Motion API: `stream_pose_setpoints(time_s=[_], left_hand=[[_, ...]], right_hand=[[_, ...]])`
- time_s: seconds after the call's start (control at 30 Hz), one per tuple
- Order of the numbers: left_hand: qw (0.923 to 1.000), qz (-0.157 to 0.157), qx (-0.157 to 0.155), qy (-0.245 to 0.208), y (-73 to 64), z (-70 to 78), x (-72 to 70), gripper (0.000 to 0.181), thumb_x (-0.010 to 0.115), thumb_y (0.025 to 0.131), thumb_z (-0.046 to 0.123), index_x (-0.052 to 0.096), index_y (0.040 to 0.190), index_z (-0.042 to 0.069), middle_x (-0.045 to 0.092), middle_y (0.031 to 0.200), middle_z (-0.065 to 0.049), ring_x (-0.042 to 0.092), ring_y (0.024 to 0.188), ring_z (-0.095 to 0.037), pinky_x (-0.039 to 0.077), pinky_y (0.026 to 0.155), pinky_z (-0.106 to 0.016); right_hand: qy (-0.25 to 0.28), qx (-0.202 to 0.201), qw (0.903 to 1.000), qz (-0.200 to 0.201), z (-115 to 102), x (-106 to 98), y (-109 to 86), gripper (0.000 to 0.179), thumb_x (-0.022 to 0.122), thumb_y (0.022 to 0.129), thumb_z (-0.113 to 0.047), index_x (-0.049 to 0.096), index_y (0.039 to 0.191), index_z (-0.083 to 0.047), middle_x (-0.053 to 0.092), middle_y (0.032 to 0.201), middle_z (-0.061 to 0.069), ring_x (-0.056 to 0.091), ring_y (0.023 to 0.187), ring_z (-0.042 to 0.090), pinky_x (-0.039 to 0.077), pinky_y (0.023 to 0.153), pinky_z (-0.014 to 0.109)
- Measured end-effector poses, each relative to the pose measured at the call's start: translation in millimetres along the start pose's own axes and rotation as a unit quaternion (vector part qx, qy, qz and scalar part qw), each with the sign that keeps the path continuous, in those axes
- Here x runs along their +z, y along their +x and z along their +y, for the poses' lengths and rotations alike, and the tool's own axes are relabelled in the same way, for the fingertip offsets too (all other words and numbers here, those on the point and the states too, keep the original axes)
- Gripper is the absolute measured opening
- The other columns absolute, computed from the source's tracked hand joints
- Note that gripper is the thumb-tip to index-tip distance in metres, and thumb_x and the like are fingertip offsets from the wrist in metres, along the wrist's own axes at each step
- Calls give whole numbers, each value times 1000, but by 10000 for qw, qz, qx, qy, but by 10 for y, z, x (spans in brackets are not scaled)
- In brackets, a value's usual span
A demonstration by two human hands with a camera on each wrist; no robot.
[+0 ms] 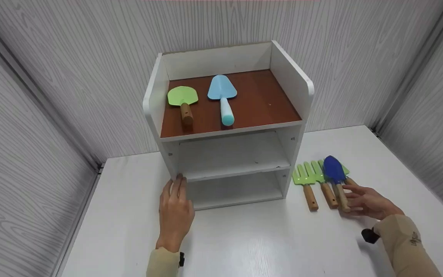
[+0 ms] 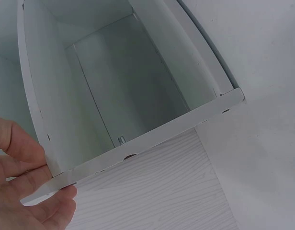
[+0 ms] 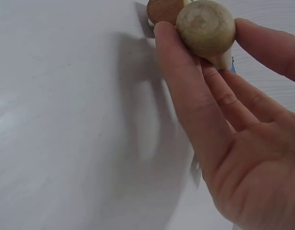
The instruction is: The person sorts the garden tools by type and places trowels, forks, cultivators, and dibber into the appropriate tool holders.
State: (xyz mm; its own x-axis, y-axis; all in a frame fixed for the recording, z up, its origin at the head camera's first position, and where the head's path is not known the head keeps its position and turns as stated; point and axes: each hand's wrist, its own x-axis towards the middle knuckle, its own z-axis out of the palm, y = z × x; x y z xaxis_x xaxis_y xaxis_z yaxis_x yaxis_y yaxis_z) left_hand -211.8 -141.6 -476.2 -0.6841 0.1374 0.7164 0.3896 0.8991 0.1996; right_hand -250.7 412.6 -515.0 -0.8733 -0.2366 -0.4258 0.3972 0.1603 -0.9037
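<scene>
My left hand [image 1: 175, 209] is at the front left edge of a small white shelf unit [image 1: 288, 84]. In the left wrist view its fingers grip the edge of the side panel [image 2: 154, 136], some on either side of it. On the right, my right hand [image 1: 371, 202] pinches the wooden handle of a blue hand trowel [image 1: 333, 169] between thumb and finger. The round end of that handle [image 3: 206, 28] faces the right wrist camera. The trowel overlaps green garden tools: one hand fork [image 1: 304, 177] lies nearest the shelf, a second fork [image 1: 328, 194] beside it.
On the brown top board [image 1: 262, 100] of the unit lie a green spade [image 1: 183, 96] with a wooden handle and a light blue trowel [image 1: 222, 88]. Two lower compartments face forward. Wood-grain panels [image 1: 71, 57] surround the white table [image 1: 252, 238] at the back and sides.
</scene>
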Motion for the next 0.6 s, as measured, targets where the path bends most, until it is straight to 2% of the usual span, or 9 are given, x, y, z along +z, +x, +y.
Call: stream_pose_setpoints(time_s=[0.2, 0.4, 0.6], left_hand=[[9999, -94, -60, 47, -1, -1, -2, 54, 71, 78, -12, 57, 130, -15, 58, 134, -28, 55, 119, -50, 48, 99, -58], [9999, -83, -61, 8, 1, 5, -7, 52, 70, 79, -12, 57, 130, -15, 58, 134, -29, 54, 119, -51, 48, 99, -59], [10000, -3, 3, 31, 1, 1, 4, 53, 70, 78, -13, 57, 129, -16, 58, 133, -29, 55, 118, -51, 48, 98, -59]], right_hand=[[85, -308, 9995, -28, -37, -2, -29, 88, 65, 88, 7, 14, 160, 3, 56, 125, 5, 63, 106, 17, 57, 92, 43], [178, -574, 9982, -74, -66, 20, -66, 85, 67, 90, 5, 19, 160, 1, 65, 120, -2, 67, 105, 17, 59, 88, 40], [281, -950, 9949, -203, -112, 56, -107, 73, 64, 91, 9, 36, 156, -9, 64, 120, -4, 67, 106, 17, 59, 87, 40]])
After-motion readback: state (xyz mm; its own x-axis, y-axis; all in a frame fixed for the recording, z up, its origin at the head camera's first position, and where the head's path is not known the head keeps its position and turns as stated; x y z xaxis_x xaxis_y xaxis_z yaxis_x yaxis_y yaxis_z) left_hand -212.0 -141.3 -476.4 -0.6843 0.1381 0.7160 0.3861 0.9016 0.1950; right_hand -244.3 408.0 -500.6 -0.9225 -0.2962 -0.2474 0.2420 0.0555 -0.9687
